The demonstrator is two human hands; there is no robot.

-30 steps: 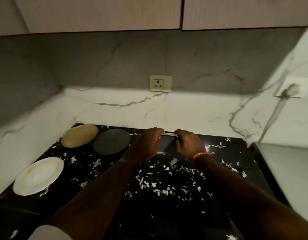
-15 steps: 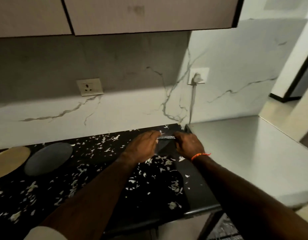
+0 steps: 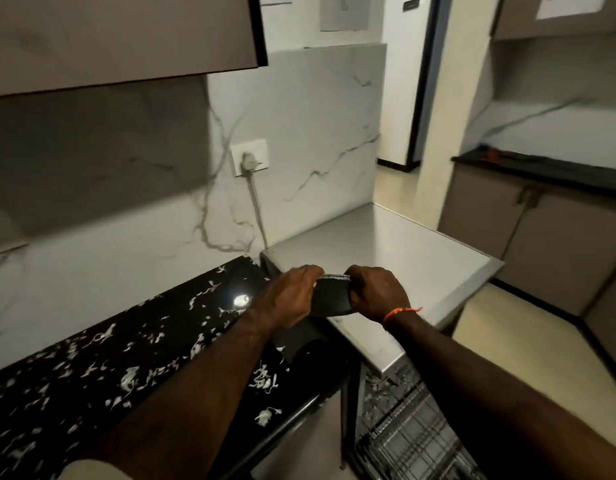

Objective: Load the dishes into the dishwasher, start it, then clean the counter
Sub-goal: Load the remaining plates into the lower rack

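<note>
Head view: left hand [image 3: 292, 296] and right hand [image 3: 377, 294] each grip one edge of a dark round plate [image 3: 331, 296], held upright above the speckled black tabletop [image 3: 92, 368] beside the steel-topped dishwasher [image 3: 386, 251]. The tan and grey plates seen earlier are out of view; a wire rack [image 3: 410, 434] shows below.

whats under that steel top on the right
Under the steel top, at the bottom of the view, a wire dish rack sticks out, and no dishes show on it. The right forearm covers part of it, and the space further back is hidden.
</note>
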